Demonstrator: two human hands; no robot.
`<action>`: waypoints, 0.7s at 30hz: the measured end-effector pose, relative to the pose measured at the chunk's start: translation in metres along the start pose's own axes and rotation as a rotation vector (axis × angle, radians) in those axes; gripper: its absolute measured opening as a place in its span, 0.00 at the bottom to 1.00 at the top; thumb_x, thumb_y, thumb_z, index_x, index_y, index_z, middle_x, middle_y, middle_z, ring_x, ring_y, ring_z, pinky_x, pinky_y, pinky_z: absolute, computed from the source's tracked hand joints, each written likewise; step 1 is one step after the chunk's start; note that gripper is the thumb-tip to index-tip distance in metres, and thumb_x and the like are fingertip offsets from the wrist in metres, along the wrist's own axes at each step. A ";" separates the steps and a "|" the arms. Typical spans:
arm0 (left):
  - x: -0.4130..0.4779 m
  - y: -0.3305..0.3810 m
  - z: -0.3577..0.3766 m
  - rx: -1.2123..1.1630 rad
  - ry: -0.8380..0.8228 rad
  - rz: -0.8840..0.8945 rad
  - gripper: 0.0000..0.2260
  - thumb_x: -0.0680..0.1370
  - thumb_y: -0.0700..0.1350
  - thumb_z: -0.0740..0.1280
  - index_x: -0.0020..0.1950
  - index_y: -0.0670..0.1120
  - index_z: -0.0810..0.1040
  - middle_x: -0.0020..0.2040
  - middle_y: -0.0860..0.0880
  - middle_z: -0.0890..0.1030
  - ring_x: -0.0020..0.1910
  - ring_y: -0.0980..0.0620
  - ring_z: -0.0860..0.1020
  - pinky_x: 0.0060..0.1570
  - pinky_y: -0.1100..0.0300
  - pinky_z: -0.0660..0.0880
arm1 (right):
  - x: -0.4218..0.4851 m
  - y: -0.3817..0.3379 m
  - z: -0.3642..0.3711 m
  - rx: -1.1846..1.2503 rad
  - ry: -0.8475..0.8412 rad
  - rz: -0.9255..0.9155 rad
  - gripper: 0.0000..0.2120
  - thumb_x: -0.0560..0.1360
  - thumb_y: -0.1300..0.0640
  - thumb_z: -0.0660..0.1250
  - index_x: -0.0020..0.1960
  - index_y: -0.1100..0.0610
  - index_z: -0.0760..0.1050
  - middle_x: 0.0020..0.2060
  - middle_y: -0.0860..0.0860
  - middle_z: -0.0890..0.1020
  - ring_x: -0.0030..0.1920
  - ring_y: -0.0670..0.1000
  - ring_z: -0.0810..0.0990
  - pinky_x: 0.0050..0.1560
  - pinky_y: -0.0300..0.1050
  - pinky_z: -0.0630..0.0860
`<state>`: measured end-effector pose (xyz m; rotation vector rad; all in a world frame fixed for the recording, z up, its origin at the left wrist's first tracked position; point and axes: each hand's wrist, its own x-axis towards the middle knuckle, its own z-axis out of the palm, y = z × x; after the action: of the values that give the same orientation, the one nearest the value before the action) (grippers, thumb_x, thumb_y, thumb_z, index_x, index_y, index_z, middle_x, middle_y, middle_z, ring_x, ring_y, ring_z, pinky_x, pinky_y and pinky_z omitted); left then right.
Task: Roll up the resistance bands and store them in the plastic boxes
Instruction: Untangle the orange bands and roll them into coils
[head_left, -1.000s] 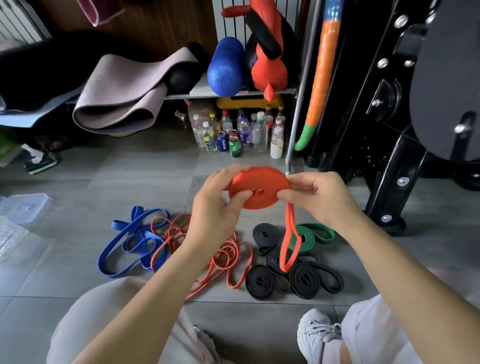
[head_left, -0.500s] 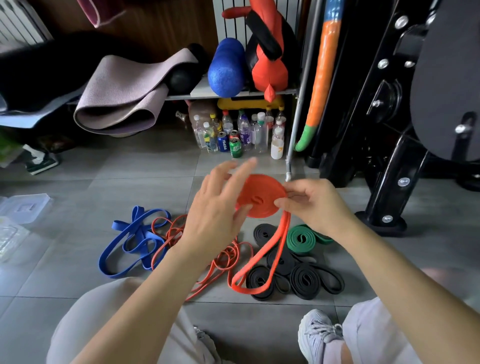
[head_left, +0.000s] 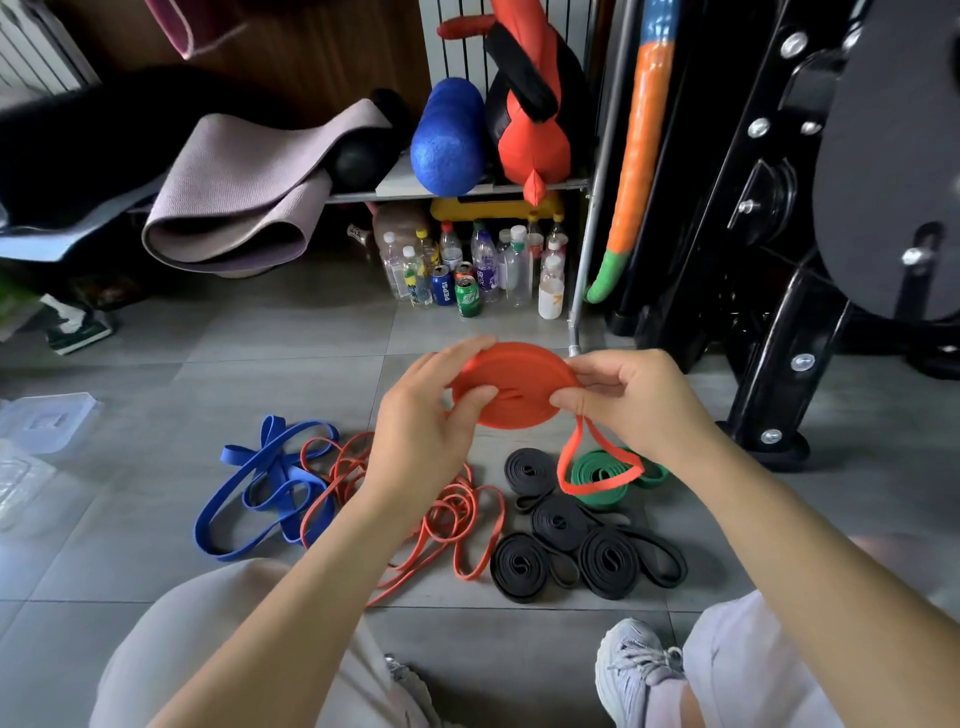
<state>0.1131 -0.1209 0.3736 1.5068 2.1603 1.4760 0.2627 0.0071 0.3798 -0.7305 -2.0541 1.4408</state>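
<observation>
Step in hand: rolling, near its end for this band. I held the red roll (head_left: 514, 387) in the air above the floor (head_left: 260, 364), at twelve o'clock from the piled bands. My left hand (head_left: 421, 431) gripped its nine o'clock edge, thumb on the near face, fingers curled behind. My right hand (head_left: 639, 410) pinched the rim at three o'clock, where the unwound tail (head_left: 597, 480) left the roll and hung as a short loop toward five o'clock, over the green band (head_left: 597, 467). Judgement: the next move called for winding that loop on under tension, then keeping the roll squeezed so it would not spring open on its way to a box. Containers: the clear boxes (head_left: 47, 421) lay at the far nine o'clock edge of the floor; I saw no band in them, though glare hid detail. Black rolls (head_left: 561, 519), the blue band (head_left: 260, 493) and thin red bands (head_left: 452, 525) lay on the floor, unstored.
</observation>
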 end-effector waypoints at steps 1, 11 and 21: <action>0.000 0.002 0.000 -0.046 0.020 -0.032 0.22 0.74 0.39 0.70 0.56 0.66 0.72 0.49 0.64 0.76 0.50 0.66 0.74 0.51 0.64 0.75 | 0.000 0.000 -0.001 0.011 0.022 0.001 0.15 0.67 0.65 0.74 0.46 0.47 0.80 0.37 0.37 0.81 0.39 0.35 0.81 0.47 0.29 0.76; -0.002 -0.001 0.003 0.084 -0.220 -0.105 0.22 0.74 0.45 0.71 0.64 0.55 0.68 0.56 0.57 0.73 0.56 0.54 0.74 0.55 0.56 0.74 | 0.000 0.009 -0.003 0.002 -0.021 0.078 0.12 0.69 0.67 0.72 0.51 0.57 0.81 0.40 0.44 0.83 0.41 0.41 0.83 0.51 0.39 0.79; -0.009 -0.020 0.020 0.544 -0.281 0.392 0.38 0.67 0.35 0.73 0.69 0.61 0.62 0.49 0.49 0.76 0.43 0.47 0.77 0.29 0.54 0.77 | -0.004 0.012 0.004 -0.208 -0.070 0.029 0.12 0.68 0.63 0.74 0.49 0.51 0.83 0.41 0.45 0.85 0.44 0.43 0.83 0.52 0.44 0.79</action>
<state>0.1157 -0.1158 0.3444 2.2579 2.2821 0.6885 0.2644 0.0048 0.3663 -0.8047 -2.2806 1.2973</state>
